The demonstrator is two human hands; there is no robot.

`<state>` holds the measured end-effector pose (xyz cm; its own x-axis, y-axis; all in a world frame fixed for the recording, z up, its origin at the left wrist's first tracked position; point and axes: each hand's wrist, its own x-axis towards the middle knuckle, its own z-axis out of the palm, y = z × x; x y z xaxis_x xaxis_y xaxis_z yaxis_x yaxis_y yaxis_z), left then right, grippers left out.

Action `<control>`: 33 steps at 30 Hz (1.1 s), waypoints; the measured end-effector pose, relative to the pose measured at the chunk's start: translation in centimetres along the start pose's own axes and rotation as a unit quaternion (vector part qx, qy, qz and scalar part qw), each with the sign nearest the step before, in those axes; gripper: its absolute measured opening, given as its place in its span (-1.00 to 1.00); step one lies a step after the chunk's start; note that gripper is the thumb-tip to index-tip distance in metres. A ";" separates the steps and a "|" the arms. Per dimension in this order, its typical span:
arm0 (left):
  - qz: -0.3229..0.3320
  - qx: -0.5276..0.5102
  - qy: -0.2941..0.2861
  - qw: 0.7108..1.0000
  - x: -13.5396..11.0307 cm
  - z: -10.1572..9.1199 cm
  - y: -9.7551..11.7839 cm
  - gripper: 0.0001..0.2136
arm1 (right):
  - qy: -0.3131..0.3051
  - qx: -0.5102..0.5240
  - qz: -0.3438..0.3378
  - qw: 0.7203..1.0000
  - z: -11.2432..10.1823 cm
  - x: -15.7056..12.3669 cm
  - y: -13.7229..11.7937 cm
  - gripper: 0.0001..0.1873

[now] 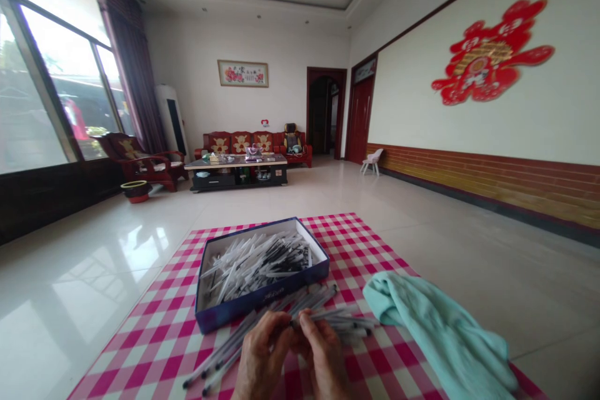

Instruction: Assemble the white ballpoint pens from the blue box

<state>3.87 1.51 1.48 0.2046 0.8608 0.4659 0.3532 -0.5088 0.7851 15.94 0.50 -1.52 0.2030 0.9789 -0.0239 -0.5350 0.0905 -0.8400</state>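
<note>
My left hand [265, 350] and my right hand [324, 350] are close together over the near side of the checked tablecloth [375, 262], fingertips meeting in a pinch. A small dark bit shows between them; the rest of what they hold is hidden by the fingers. Around and behind the hands lie loose pens [229, 350] with translucent barrels and black ends, some fanning to the left, more to the right [351, 320]. Just beyond is a shallow blue box [262, 297], set at an angle, heaped with thin clear, white and black pen-like sticks [262, 262].
A crumpled mint-green cloth [435, 325] lies at the right, draping toward the table's edge. Farther off across the tiled floor stand a low black coffee table [215, 180], a red wooden sofa [225, 142], an armchair [140, 162], a pot [135, 190] and a small white chair [372, 161].
</note>
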 end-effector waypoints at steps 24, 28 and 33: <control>0.019 0.094 0.055 0.994 -0.4 0.3 -0.2 -0.70 | 0.006 -0.050 -0.015 0.999 1.5 -1.1 -1.9 -0.67; 0.012 0.025 0.014 1.000 -0.4 -0.3 0.5 -0.78 | 0.005 -0.048 -0.013 0.999 1.4 -0.9 -1.7 -0.68; 0.006 0.059 0.027 0.998 -0.5 0.0 0.2 -0.77 | -0.023 -0.044 -0.006 0.999 1.2 -0.9 -1.6 -0.76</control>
<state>3.80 1.00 1.38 0.1605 0.8518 0.4987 0.4566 -0.5120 0.7276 15.63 -0.27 0.51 0.1701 0.9854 0.0103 -0.4588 0.0884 -0.8841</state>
